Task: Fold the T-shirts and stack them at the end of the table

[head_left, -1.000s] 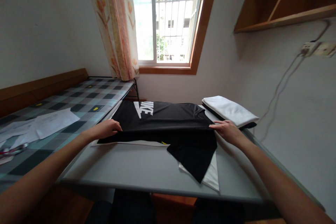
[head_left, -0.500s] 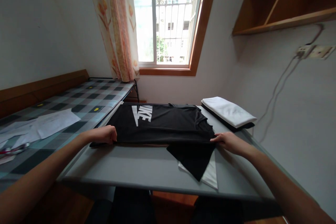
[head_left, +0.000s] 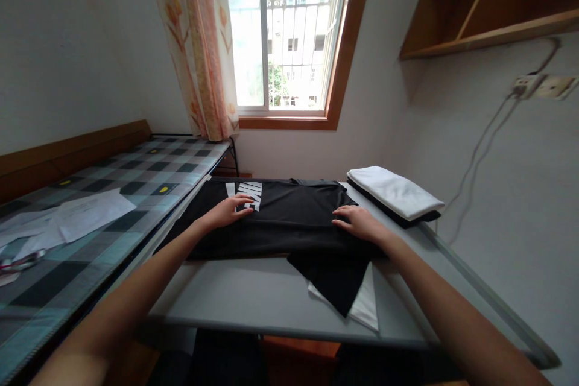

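Note:
A black T-shirt (head_left: 289, 211) with white lettering lies across the grey table (head_left: 253, 295), its hem to the left. One black sleeve (head_left: 335, 277) hangs forward over a white cloth (head_left: 365, 301). My left hand (head_left: 230, 210) rests on the shirt beside the lettering, fingers apart and holding nothing. On the shirt's right part, near the upper sleeve, lies my right hand (head_left: 357, 221), its fingers also spread with nothing in them.
Folded white cloth (head_left: 393, 192) sits on folded black cloth (head_left: 423, 218) at the table's back right. Left of the table, a bed with a checked cover (head_left: 181, 160) bears papers (head_left: 85, 214). A wooden shelf (head_left: 497, 30) hangs at upper right.
Both hands have let go of the shirt's near edge and moved inward and away onto its top. The near edge now lies slightly closer to the table's front.

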